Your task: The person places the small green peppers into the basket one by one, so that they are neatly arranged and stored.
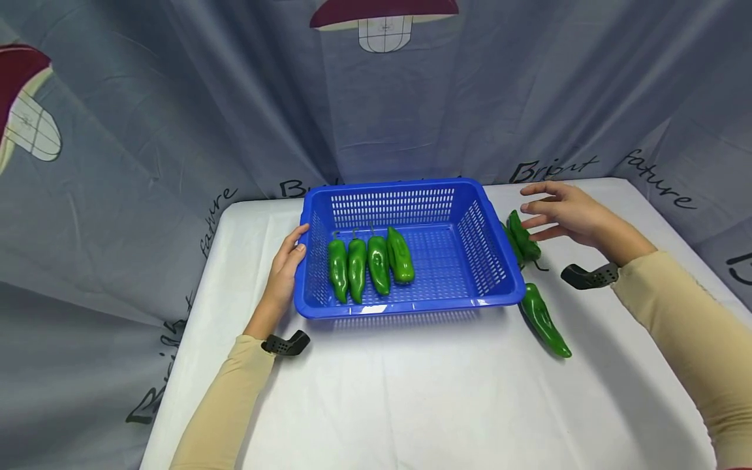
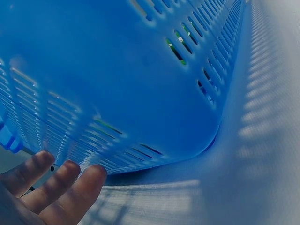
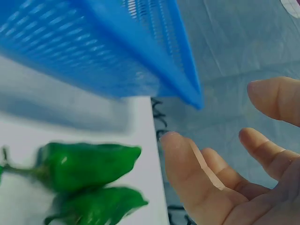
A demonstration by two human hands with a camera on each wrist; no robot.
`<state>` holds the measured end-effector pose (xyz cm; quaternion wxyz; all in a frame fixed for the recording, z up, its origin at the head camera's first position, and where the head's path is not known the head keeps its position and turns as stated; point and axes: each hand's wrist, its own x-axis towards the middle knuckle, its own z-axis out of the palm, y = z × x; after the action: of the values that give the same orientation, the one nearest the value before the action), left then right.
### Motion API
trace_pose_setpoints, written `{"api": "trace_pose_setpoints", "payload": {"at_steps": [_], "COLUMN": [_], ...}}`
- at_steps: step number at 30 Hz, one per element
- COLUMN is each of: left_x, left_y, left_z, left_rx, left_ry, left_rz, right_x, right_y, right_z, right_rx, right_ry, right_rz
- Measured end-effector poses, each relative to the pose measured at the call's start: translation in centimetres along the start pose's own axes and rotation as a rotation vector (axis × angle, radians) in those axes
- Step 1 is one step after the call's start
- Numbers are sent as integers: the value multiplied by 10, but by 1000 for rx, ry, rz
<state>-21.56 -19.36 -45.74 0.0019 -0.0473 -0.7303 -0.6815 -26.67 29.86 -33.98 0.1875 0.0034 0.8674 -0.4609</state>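
- The left hand (image 1: pixel 281 274) is resting at the left side of the blue basket (image 1: pixel 405 311), and its fingertips are touching close to the rim.
- In the left wrist view, three fingers of this hand are lying almost straight, with small gaps between them, beside the slotted wall.
- The right hand (image 1: pixel 566 214) is hovering to the right of the basket, with its fingers spreading wide and holding nothing.
- The basket is standing on the white cloth (image 1: pixel 382 398), near the back edge of the table.
- Four green peppers (image 1: pixel 378 264) are lying side by side inside it, in the left and middle part, with their long sides running from back to front.
- Outside, two more peppers (image 1: pixel 520 230) are lying together just beside the right wall, near the right hand; the rim is partly hiding one of them.
- Another pepper (image 1: pixel 546 323) is lying at a slant nearer to the person, by the front right corner.
- Behind the table, a grey curtain (image 1: pixel 388 130) is hanging with printed lamps and black lettering.
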Motion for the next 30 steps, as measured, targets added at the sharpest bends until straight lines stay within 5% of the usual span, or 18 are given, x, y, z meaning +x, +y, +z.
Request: {"api": "trace_pose_setpoints", "payload": {"at_steps": [17,30], "left_x": [-1,-1], "left_y": [2,0], "left_z": [1,0], "left_rx": [14,28], "left_ry": [7,5], "left_rz": [19,2], "right_x": [-48,-78], "right_y": [79,121], "right_z": [-11,6], "right_rx": [104,181], "right_ry": [-32,-44], "right_rz": [21,-8]}}
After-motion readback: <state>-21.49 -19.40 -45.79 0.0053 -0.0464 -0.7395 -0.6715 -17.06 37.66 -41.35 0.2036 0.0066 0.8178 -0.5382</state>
